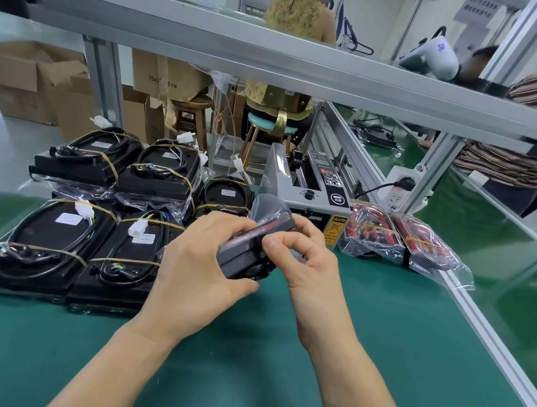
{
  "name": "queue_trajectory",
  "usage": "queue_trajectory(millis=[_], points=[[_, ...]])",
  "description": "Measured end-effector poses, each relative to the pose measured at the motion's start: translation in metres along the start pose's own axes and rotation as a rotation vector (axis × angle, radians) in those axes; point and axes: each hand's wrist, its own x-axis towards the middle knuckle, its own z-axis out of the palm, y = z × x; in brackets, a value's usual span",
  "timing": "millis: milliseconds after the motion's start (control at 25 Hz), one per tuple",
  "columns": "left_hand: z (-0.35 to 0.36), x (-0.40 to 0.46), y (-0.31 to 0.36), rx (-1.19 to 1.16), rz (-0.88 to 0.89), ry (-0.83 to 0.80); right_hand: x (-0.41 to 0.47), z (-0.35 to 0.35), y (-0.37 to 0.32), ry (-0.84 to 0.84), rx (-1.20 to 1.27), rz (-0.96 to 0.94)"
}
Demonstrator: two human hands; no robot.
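Note:
A black lamp unit with a red lens [250, 250] sits in a clear plastic bag, held just above the green mat [248, 347] at the centre. My left hand [203, 262] grips the unit from the left, fingers curled over its top and thumb under it. My right hand [308, 255] pinches the bag's plastic at the unit's right end between thumb and forefinger. The loose bag mouth [268, 205] sticks up behind my fingers. Part of the unit is hidden by both hands.
Several bagged black units with cables and rubber bands [74, 218] are stacked at the left. A grey tape dispenser machine [310, 187] stands behind my hands. Two bagged red lamps [397, 240] lie to the right, beside an aluminium rail [477, 322]. People stand and sit beyond.

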Motion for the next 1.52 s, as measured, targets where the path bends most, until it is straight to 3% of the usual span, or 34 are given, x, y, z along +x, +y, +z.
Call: queue_trajectory(millis=[680, 880, 1280, 1520], points=[[0.003, -0.002, -0.002, 0.013, 0.010, 0.034, -0.002, 0.010, -0.001, 0.123, -0.263, -0.110], [0.002, -0.003, -0.003, 0.008, 0.007, 0.032, 0.004, 0.009, 0.006, 0.156, -0.099, -0.035], [-0.005, -0.006, -0.006, -0.074, 0.001, 0.040, 0.006, 0.014, 0.012, 0.033, -0.132, -0.066], [-0.007, -0.004, -0.009, -0.121, -0.018, 0.000, 0.016, 0.017, 0.019, 0.025, 0.144, -0.032]])
